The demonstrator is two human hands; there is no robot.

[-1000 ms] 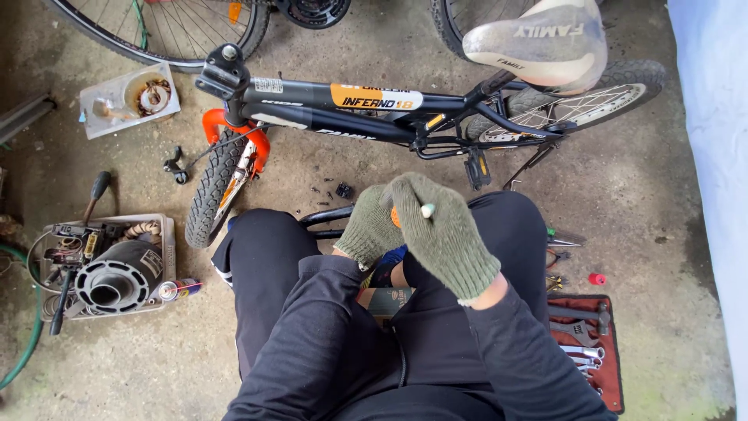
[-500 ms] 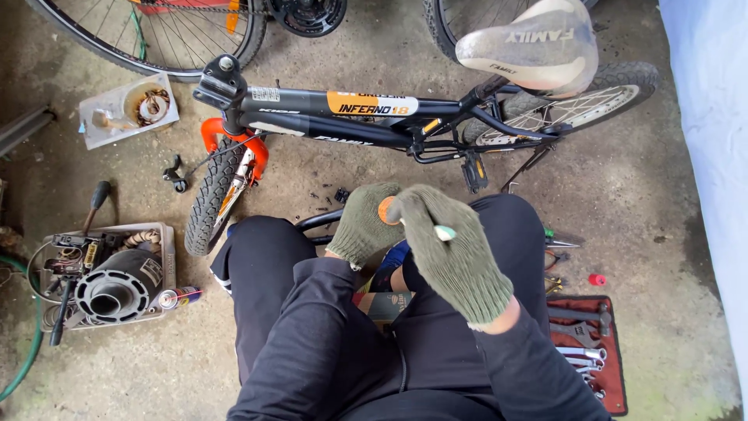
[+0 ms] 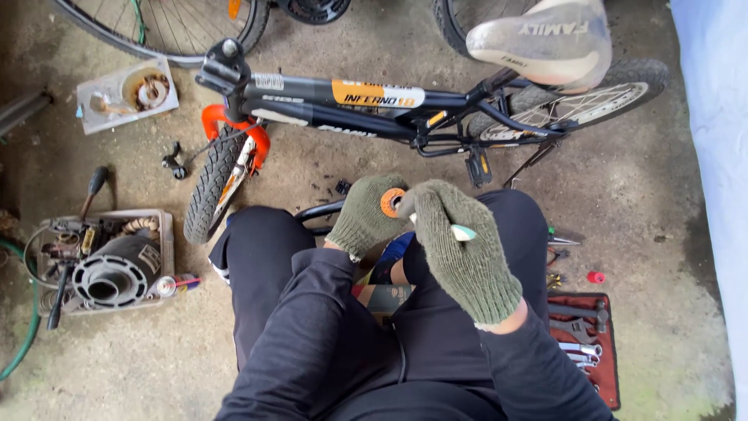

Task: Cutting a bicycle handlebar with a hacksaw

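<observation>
Knit gloves on left hand (image 3: 365, 217) and right hand (image 3: 467, 253): olive green. Small ring (image 3: 392, 203) between them: orange. Bicycle frame (image 3: 351, 105): black, yellow-orange panel. Fork (image 3: 234, 129): orange. Saddle (image 3: 545, 43): grey-white. Trousers (image 3: 269, 273): black. Tool roll (image 3: 604, 366): red. Hose (image 3: 23, 327): green. Floor (image 3: 117, 366): grey concrete.

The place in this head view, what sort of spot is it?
Probably a home garage or yard corner used for bike repair: a small black bicycle lies on bare concrete, spanners sit on a red tool mat, and a tray of engine parts stands nearby.
</observation>
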